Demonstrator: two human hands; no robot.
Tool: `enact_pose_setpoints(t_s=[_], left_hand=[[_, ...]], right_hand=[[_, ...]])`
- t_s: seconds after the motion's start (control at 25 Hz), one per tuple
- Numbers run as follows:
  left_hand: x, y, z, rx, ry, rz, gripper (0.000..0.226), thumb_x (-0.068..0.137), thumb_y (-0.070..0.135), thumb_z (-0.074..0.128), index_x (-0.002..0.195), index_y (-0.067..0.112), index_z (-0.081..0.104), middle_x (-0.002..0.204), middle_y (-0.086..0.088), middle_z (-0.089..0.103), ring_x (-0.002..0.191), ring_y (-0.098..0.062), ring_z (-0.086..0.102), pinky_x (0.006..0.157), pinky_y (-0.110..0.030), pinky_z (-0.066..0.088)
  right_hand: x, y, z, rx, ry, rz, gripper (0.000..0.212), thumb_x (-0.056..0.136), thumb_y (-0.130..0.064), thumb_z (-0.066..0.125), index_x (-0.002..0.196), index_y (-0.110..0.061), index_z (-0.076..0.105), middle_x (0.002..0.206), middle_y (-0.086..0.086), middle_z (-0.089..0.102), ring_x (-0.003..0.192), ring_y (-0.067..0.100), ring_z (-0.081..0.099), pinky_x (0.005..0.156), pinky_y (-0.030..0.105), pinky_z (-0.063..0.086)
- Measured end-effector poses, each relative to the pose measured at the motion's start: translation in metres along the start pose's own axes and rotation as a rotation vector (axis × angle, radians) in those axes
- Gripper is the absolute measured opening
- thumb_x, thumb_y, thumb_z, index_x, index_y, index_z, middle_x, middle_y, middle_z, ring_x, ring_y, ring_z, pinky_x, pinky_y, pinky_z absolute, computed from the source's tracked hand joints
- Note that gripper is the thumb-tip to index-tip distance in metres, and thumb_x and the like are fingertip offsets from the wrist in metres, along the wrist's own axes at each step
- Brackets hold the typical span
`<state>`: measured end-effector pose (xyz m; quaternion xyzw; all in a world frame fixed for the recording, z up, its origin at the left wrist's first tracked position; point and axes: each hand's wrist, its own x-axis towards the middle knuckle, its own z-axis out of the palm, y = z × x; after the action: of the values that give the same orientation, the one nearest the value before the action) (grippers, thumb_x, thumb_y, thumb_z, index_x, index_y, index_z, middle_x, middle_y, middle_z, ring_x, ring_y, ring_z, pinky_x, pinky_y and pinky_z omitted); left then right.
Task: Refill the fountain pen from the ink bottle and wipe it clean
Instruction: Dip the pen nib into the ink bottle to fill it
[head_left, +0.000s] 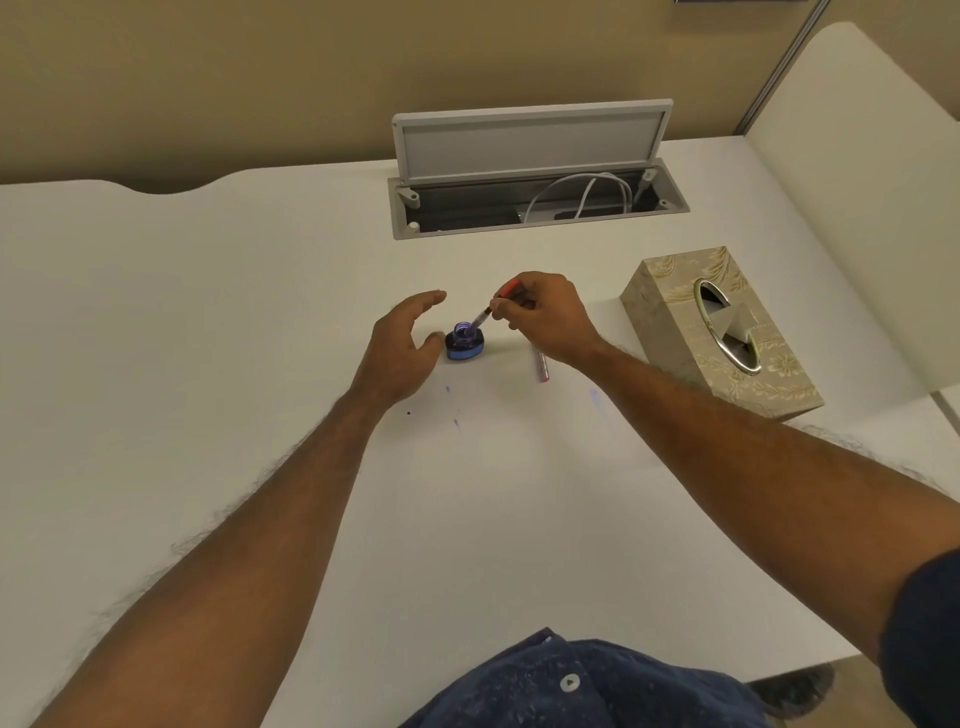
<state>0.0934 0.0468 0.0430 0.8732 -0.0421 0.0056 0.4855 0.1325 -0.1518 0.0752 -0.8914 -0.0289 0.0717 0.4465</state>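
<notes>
On the tabletop (260, 312), the tissue box (722, 332) sits well right of us. Our left hand (400, 348), fingers spread, cups beside the open ink bottle (465, 343). Our right hand (545, 317) pinches the pen (493, 304), tip dipped in the bottle's mouth: we judge we're filling. Next comes lifting it out, then a tissue. The cap (541, 366) lies nearby.

Two hands: right hand (545, 317) gripping one pen (493, 304). One ink bottle (464, 343) just below its tip, one cap (541, 366), possibly, beneath the grip, one tissue box (722, 332) beyond.
</notes>
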Motion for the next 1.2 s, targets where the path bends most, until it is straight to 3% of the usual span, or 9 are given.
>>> enact_pose_setpoints(t_s=[0.2, 0.56, 0.8, 0.92, 1.0, 1.12, 1.2], left_hand=[[-0.008, -0.002, -0.001, -0.017, -0.006, -0.036, 0.060, 0.080, -0.001, 0.055, 0.138, 0.012, 0.048, 0.142, -0.002, 0.053, 0.133, -0.013, 0.047, 0.110, -0.038, 0.041], [-0.011, -0.003, 0.000, -0.004, 0.029, -0.073, 0.058, 0.082, 0.004, 0.057, 0.137, 0.018, 0.048, 0.142, 0.002, 0.053, 0.133, -0.011, 0.046, 0.106, -0.024, 0.037], [-0.011, -0.004, 0.000, 0.001, 0.039, -0.053, 0.056, 0.081, 0.006, 0.058, 0.136, 0.017, 0.050, 0.140, 0.002, 0.054, 0.132, -0.012, 0.047, 0.111, -0.032, 0.039], [-0.012, -0.004, 0.000, 0.006, 0.045, -0.060, 0.054, 0.083, 0.009, 0.060, 0.135, 0.018, 0.050, 0.140, 0.003, 0.054, 0.131, -0.012, 0.047, 0.110, -0.032, 0.039], [-0.012, -0.006, 0.000, 0.000, 0.051, -0.059, 0.054, 0.084, 0.013, 0.062, 0.136, 0.019, 0.050, 0.140, 0.005, 0.054, 0.130, -0.010, 0.047, 0.107, -0.027, 0.041], [-0.014, -0.006, 0.001, -0.019, 0.061, -0.074, 0.055, 0.086, 0.019, 0.066, 0.138, 0.019, 0.048, 0.141, 0.006, 0.052, 0.128, -0.008, 0.048, 0.088, -0.005, 0.036], [-0.016, -0.004, 0.002, -0.037, 0.089, -0.086, 0.056, 0.086, 0.027, 0.068, 0.137, 0.018, 0.047, 0.139, 0.006, 0.052, 0.125, -0.007, 0.048, 0.082, -0.004, 0.034]], right_hand=[[-0.008, 0.008, -0.002, 0.173, 0.095, 0.025, 0.020, 0.090, -0.016, 0.065, 0.103, -0.001, 0.069, 0.091, 0.011, 0.074, 0.078, 0.017, 0.068, 0.071, 0.023, 0.057], [-0.013, 0.022, 0.003, 0.321, 0.141, 0.089, 0.014, 0.091, -0.013, 0.063, 0.100, -0.005, 0.070, 0.088, 0.009, 0.074, 0.079, 0.018, 0.070, 0.071, 0.026, 0.057], [-0.013, 0.020, 0.002, 0.392, 0.165, 0.108, 0.015, 0.092, -0.015, 0.062, 0.100, -0.006, 0.070, 0.085, 0.005, 0.073, 0.068, 0.005, 0.067, 0.066, 0.019, 0.055], [-0.014, 0.022, 0.002, 0.484, 0.163, 0.183, 0.011, 0.091, -0.017, 0.063, 0.094, -0.010, 0.071, 0.083, 0.004, 0.074, 0.066, 0.008, 0.065, 0.069, 0.022, 0.054], [-0.017, 0.023, 0.002, 0.553, 0.175, 0.255, 0.010, 0.091, -0.020, 0.063, 0.089, -0.014, 0.072, 0.084, 0.003, 0.075, 0.069, 0.013, 0.064, 0.074, 0.027, 0.054], [-0.021, 0.021, 0.001, 0.688, 0.160, 0.406, 0.014, 0.091, -0.027, 0.062, 0.094, -0.016, 0.071, 0.090, 0.001, 0.075, 0.074, 0.011, 0.062, 0.068, 0.024, 0.047], [-0.025, 0.017, 0.003, 0.813, 0.125, 0.504, 0.014, 0.091, -0.029, 0.062, 0.095, -0.018, 0.070, 0.093, -0.002, 0.075, 0.076, 0.010, 0.060, 0.066, 0.025, 0.043]])
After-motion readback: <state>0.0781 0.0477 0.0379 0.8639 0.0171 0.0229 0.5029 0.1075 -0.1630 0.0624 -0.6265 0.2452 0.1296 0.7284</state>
